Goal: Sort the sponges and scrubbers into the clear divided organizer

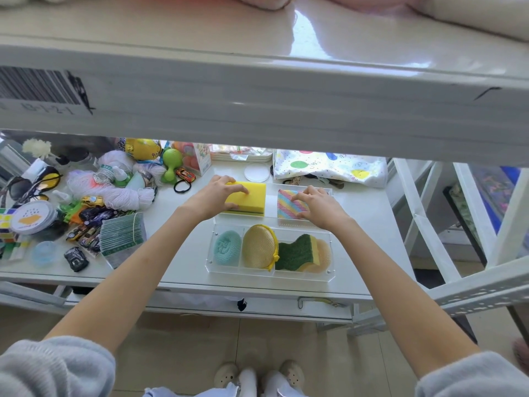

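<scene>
**Both hands seating sponges in the organizer's far row**

Grey sleeves and bare forearms are reaching out over the white bench (pixel 183 270) to the clear divided organizer (pixel 269 272), which is sitting near the bench's front edge, right of centre.

Left hand (pixel 213 197) is curling around the yellow sponge (pixel 252 197): fingers over the top, thumb on the near side, a closed grip. Sponge is sitting in the far-left compartment, looks like it's being pressed down to seat flat.

Right hand (pixel 317 206) is lying mostly flat on the rainbow-striped sponge (pixel 289 207) in the far-right compartment, fingers spread on top, thumb at the near edge. Can't tell if it's gripping or just pushing.

Near row is already filled: teal mesh scrubber (pixel 227 247) on the left, yellow net pad (pixel 259 246) standing on edge in the middle, green-and-yellow scouring sponge (pixel 299 252) on the right with a pale orange pad (pixel 323 255) tucked behind it. Items are going in upright or tilted, probably so each fits its cell.

Toy cars, yarn and other clutter are piled on the bench's left, well apart from the organizer. No loose sponges visible outside it, so the sort is looking nearly done.
</scene>
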### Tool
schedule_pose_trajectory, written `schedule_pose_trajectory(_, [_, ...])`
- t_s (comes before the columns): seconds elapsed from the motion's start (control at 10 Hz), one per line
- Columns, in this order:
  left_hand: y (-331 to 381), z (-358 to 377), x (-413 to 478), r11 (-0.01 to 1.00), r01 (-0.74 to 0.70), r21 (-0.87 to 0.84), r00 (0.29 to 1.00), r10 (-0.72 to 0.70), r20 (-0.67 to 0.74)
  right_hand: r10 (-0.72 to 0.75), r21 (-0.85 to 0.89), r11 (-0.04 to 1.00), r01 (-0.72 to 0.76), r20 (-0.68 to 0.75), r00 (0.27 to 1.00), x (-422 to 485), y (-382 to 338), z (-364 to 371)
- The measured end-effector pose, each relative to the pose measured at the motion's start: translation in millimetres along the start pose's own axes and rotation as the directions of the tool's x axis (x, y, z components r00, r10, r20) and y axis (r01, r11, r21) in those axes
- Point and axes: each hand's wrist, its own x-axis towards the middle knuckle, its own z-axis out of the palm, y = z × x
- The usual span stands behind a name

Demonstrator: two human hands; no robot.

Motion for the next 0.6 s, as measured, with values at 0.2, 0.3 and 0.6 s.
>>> schedule_pose_trajectory(0.2, [2.4,-1.5,-3.5,1.0,0.014,0.011,1.0,-0.015,0.015,0.01,-0.012,1.0,-0.01,0.015,1.0,-2.9,-2.4,0.8])
schedule_pose_trajectory(0.3, [7.9,-3.0,-5.9,0.995,0.028,0.091,0.999,-0.025,-0.028,0.014,-0.023,1.0,-0.014,-0.001,1.0,-3.3,-4.9,-1.9])
schedule_pose_trajectory(0.6, [51.4,-7.4,-26.9,0.995,0.028,0.092,0.989,-0.014,-0.149,0.072,0.088,0.994,-0.061,-0.129,0.989,-28.6,-30.2,-11.3])
